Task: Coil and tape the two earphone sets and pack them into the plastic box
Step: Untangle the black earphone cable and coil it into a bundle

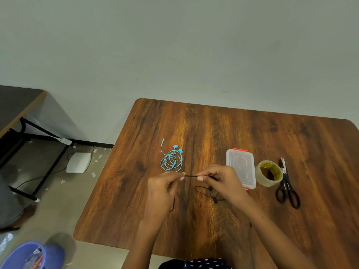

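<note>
Above the brown wooden table [252, 133], the left hand [161, 189] and the right hand [223, 181] each pinch the thin black earphone cable [191, 176]; its loose loops may tangle.

Wooden table [223, 129]: blue earphones [172, 160], lidded plastic box [240, 167], tape roll [269, 173], scissors [287, 186].

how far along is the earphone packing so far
Early. The blue earphones lie loosely coiled on the table, no tape visible. The left hand and right hand pinch the black earphone cable, uncoiled. Taping and packing remain: plastic box is shut, tape roll and scissors untouched.
</note>
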`<state>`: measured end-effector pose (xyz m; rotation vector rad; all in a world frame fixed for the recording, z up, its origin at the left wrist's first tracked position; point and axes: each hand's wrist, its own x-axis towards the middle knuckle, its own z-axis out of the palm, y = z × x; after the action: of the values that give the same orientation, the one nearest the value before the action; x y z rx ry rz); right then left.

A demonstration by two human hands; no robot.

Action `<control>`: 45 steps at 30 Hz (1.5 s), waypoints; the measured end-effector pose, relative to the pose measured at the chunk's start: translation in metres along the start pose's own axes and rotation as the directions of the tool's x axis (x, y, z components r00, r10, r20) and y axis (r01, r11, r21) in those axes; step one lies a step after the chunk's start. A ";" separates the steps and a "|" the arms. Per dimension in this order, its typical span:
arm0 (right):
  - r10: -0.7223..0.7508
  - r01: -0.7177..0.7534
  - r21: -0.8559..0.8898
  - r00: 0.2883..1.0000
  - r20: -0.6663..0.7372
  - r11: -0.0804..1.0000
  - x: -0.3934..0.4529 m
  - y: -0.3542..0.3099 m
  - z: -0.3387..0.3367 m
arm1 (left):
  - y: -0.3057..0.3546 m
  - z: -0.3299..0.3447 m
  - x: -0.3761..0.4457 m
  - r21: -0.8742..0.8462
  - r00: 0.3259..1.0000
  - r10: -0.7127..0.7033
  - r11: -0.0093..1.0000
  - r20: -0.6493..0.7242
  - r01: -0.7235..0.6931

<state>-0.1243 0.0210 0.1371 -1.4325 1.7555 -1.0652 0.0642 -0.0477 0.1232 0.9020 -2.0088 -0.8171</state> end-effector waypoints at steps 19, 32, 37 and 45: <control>-0.013 0.006 -0.104 0.997 -0.070 0.995 -0.001 0.005 -0.014 | -0.018 -0.015 -0.003 0.005 0.984 -0.172 0.985 0.037 0.172; 0.000 -0.001 -0.026 1.000 -0.003 1.000 -0.001 -0.015 -0.002 | 0.007 0.009 0.010 -0.055 0.994 0.045 0.998 0.101 -0.040; 0.087 -0.084 0.041 0.993 -0.081 0.996 -0.008 -0.001 -0.018 | 0.000 -0.003 0.009 0.000 1.000 0.018 1.000 0.005 -0.018; 0.089 -0.086 0.026 0.988 -0.127 0.996 -0.014 0.006 -0.026 | -0.006 -0.008 0.003 -0.011 0.999 -0.047 0.999 0.003 0.047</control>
<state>-0.1464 0.0398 0.1439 -1.2873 1.8739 -1.1476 0.0711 -0.0550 0.1240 0.9452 -1.9896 -0.8550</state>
